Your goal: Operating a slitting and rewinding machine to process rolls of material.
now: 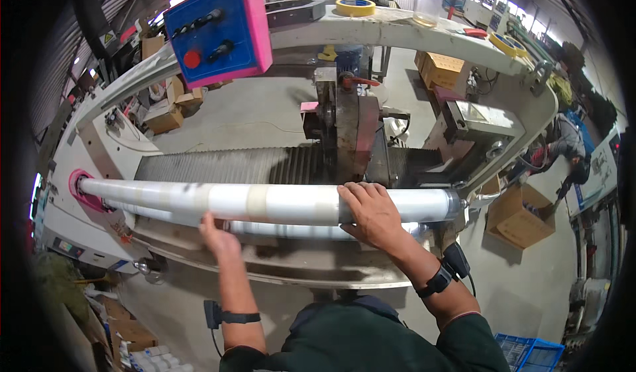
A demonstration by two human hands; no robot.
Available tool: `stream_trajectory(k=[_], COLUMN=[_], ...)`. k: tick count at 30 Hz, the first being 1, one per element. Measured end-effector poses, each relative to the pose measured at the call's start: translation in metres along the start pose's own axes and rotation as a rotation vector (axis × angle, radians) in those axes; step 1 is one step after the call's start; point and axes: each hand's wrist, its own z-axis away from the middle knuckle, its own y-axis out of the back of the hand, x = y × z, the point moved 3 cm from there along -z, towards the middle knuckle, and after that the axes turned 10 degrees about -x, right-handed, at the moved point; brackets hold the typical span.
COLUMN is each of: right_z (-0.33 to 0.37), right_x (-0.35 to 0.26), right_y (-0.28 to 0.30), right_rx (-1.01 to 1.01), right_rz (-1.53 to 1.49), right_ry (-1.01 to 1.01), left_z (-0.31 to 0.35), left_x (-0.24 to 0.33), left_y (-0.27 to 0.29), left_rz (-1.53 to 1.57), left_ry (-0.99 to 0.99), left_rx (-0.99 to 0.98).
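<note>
A long white roll (285, 203), wrapped in glossy film and ringed with pale yellowish bands, lies across the machine from a pink-rimmed socket (85, 185) at left to a support at right. My right hand (372, 214) lies over the roll right of its middle, beside a narrow grey band, fingers on top and thumb at the near side. Against the roll's near lower edge, left of the middle, is my left hand (220, 235); its fingers are partly hidden and smeared by motion. Beneath and nearer to me runs a second pale cylinder (298, 230).
A dark carriage (351, 123) with a red lever stands behind the roll on ribbed bellows (232, 165). A blue-and-pink control box (215, 31) hangs at upper left. Tape rolls (356, 7) sit on the white frame. An open cardboard box (520, 216) stands at right, a blue crate (529, 353) at lower right.
</note>
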Motion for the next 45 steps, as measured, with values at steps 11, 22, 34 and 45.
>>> stream_trajectory(k=[11, 22, 34, 45], right_z=[0.004, 0.032, 0.03, 0.027], right_x=[0.001, -0.003, -0.004, -0.006], right_y=[0.009, 0.001, -0.01, -0.015], right_rx=[0.024, 0.182, 0.244, 0.279], right_rz=[-0.049, 0.051, 0.104, 0.126], right_ry=[-0.065, -0.41, -0.368, -0.346], left_z=[-0.069, -0.109, -0.115, -0.097], left_x=[0.189, 0.187, 0.172, 0.12], left_y=[-0.246, -0.41, -0.383, -0.319], left_rz=[-0.726, -1.268, -0.889, -0.91], left_ry=[-0.81, -1.428, -1.461, -1.08], left_rx=[-0.71, -1.065, -0.722, -0.861])
